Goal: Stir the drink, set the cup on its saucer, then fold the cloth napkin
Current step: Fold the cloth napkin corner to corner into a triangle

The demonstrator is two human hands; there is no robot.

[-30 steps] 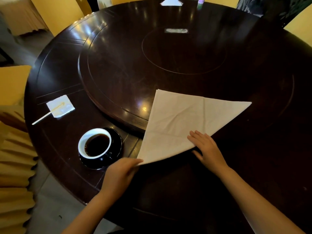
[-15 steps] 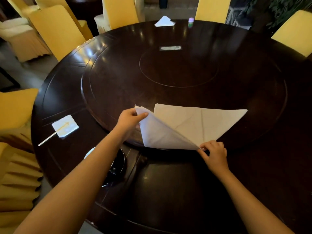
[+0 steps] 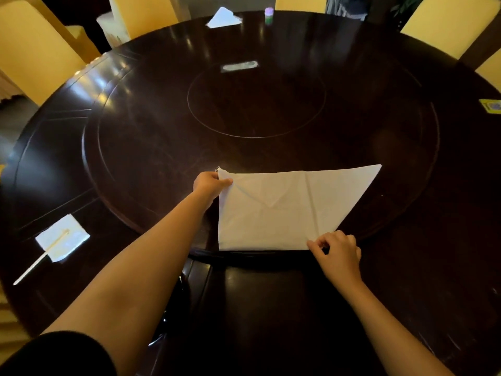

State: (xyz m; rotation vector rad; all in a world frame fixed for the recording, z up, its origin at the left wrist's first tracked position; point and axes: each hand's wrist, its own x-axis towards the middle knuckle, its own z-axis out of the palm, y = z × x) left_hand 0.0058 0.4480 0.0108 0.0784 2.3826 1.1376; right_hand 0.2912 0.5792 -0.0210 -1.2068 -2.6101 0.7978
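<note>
The white cloth napkin [image 3: 284, 213] lies folded on the near part of the raised round turntable [image 3: 151, 147] set into the dark counter [image 3: 433, 267]. Its left side runs straight away from the person, its near side follows the turntable's rim, and its right side slants up to a point at the far right.

The left hand [image 3: 212, 183] reaches across and pinches the napkin's far left corner between thumb and fingers; the cloth puckers a little there. The right hand [image 3: 337, 253] has its fingers curled and pinches the near edge of the napkin between thumb and forefinger, where that edge meets the slanted side.

Well to the left, near the counter's rim, a pale stir stick [image 3: 40, 260] rests with one end on a small white paper square [image 3: 70, 234]. At the far edge lie a second napkin [image 3: 223, 19], folded, and a small bottle [image 3: 269, 14]. Yellow chairs [image 3: 35, 50] stand around the counter.
</note>
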